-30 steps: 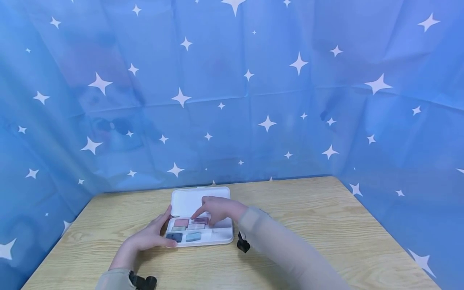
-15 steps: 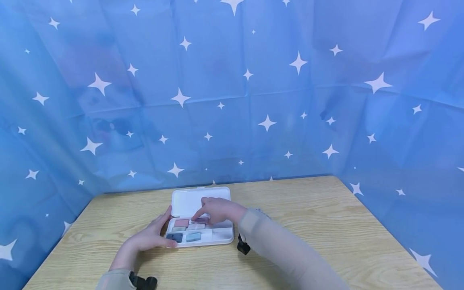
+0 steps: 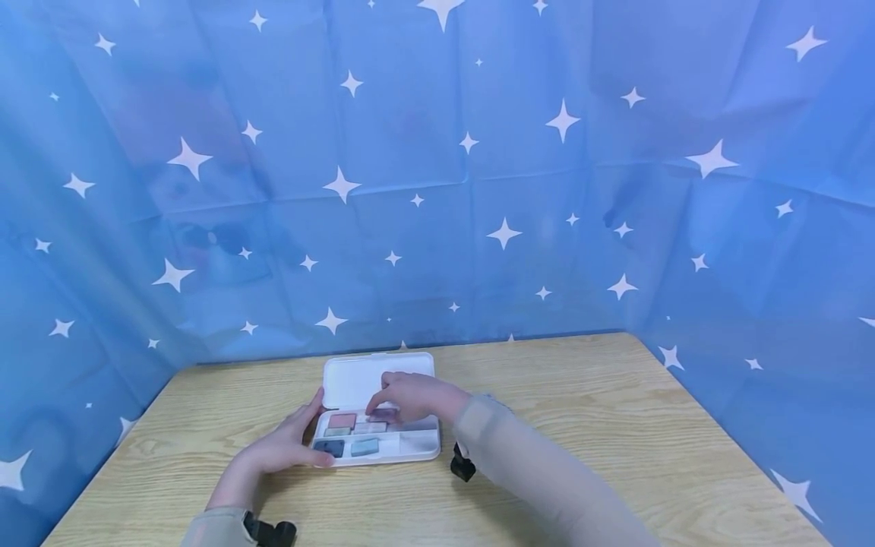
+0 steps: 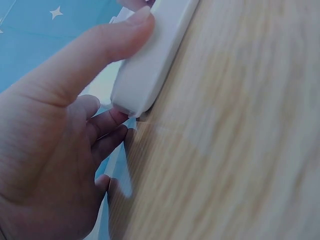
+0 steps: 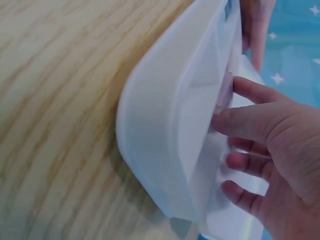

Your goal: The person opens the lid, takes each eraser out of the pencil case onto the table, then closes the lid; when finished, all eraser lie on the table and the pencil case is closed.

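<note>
An opened white plastic case lies on the table, lid folded back. My left hand grips its left end, thumb on the front corner and fingers reaching round to the back, as the left wrist view shows of the case. Over the back compartment, my right hand pinches a purple block between thumb and index finger; in the right wrist view this block stands at the compartment wall. Left of it sit a pink block, a pale green block and a whitish block.
In the front compartment lie a dark block and a light blue block. The lid spreads flat behind. A wooden table carries the case, and a blue curtain with white stars surrounds its back and sides.
My right hand's index finger has drawn slightly right, and the purple block has shifted right with it. The left hand and the case have stayed in place.
</note>
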The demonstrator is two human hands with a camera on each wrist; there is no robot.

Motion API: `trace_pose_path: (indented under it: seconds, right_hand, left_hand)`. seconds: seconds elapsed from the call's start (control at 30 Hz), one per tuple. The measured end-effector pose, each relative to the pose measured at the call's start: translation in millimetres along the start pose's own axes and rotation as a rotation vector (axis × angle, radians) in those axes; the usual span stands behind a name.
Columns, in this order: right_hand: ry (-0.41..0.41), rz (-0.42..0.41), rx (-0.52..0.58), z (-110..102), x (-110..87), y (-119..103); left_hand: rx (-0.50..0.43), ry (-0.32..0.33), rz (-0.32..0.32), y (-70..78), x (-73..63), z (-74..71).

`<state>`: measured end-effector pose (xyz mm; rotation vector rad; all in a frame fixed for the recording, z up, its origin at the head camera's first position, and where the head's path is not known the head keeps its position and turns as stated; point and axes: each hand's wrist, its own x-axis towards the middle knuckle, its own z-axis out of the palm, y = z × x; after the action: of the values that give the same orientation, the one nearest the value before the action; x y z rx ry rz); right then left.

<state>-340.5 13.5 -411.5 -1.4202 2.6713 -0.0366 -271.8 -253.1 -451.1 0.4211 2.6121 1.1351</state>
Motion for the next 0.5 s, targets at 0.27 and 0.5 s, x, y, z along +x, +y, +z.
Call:
trace_pose_path:
  seconds: [0.27,0.5]
  right_hand:
    - [0.031,-0.012,0.093,-9,-18.4,6]
    - [0.103,0.024,0.290,-7,-44.1,21]
  left_hand:
    - [0.003,0.000,-0.023,-3.0,0.7,0.1]
    - [0.009,-0.003,0.028,-2.1,1.3,-0.7]
